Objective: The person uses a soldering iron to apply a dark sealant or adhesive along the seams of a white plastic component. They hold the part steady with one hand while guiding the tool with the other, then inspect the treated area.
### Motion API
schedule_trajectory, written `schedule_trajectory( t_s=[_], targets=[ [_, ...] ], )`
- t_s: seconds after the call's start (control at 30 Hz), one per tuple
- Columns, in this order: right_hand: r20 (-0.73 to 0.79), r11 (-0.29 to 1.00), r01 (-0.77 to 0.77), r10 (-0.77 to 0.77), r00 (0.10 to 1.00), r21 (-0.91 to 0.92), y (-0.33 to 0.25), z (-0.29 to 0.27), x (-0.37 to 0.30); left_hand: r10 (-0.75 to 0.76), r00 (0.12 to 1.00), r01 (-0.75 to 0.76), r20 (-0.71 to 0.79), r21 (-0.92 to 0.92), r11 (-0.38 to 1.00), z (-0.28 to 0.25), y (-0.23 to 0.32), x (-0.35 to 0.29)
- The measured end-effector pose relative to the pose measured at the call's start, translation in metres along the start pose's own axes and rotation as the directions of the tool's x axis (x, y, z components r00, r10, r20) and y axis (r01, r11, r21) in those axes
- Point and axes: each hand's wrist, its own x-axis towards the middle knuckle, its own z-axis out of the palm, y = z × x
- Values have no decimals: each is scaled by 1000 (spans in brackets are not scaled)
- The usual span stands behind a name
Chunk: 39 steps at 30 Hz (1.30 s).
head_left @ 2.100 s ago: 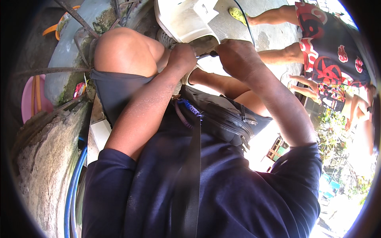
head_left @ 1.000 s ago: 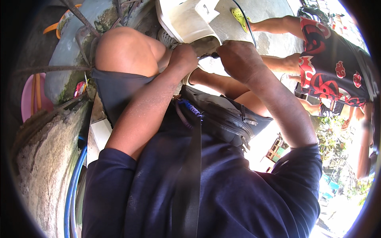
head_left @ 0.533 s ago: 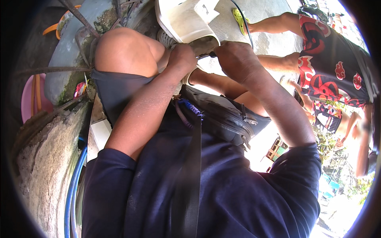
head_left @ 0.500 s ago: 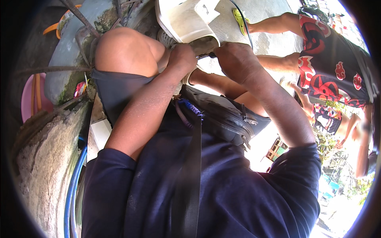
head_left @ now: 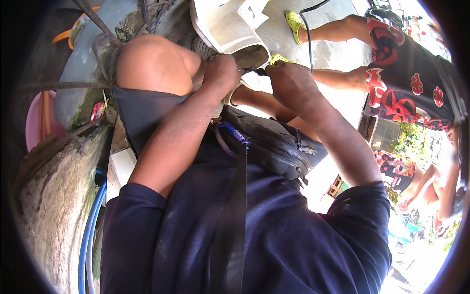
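My left hand (head_left: 221, 70) is closed in front of the white moulded plastic piece (head_left: 223, 27), near its lower edge. What its fingers grip, if anything, is hidden. Opposite it, my right hand (head_left: 292, 83) is closed round a dark slim object (head_left: 261, 72), whose tip points toward the left hand. Most of that object is covered by my fingers, so its kind cannot be told. A black cable (head_left: 309, 44) loops down from the top to the right hand. Between the hands and the plastic piece there is a shaded brownish surface (head_left: 250, 56).
A person in patterned shorts (head_left: 406, 73) and yellow-green clogs (head_left: 294, 27) stands close on the right; another person (head_left: 399, 169) is beyond. Rusty metal bars (head_left: 100, 22), a mossy blue-grey surface (head_left: 73, 93), a pink basin (head_left: 34, 122) and blue hose (head_left: 93, 220) are left. A black bag (head_left: 264, 132) lies on my lap.
My right hand has shifted slightly right and down, and the cable's loop has swung right. A second yellow-green clog now shows beside the hand. The farther person has moved.
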Motion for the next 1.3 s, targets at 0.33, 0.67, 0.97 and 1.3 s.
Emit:
schedule_trajectory(
  t_s=[0.33,0.67,0.97,1.3],
  targets=[
    [15,1000,8,-8,1000,-16,-2,-2,-1,12,1000,-12,-7,-45,999,1,0,-2],
    [42,999,-11,13,999,-52,-4,-2,-3,9,1000,-10,-10,-71,997,3,0,-5],
    [41,998,-55,57,998,-40,-6,6,-13,121,992,-122,-40,1,993,6,-2,-10],
    [104,1000,-28,27,994,4,-4,-5,-3,100,995,-100,-3,-10,995,1,-1,-5]
  ],
)
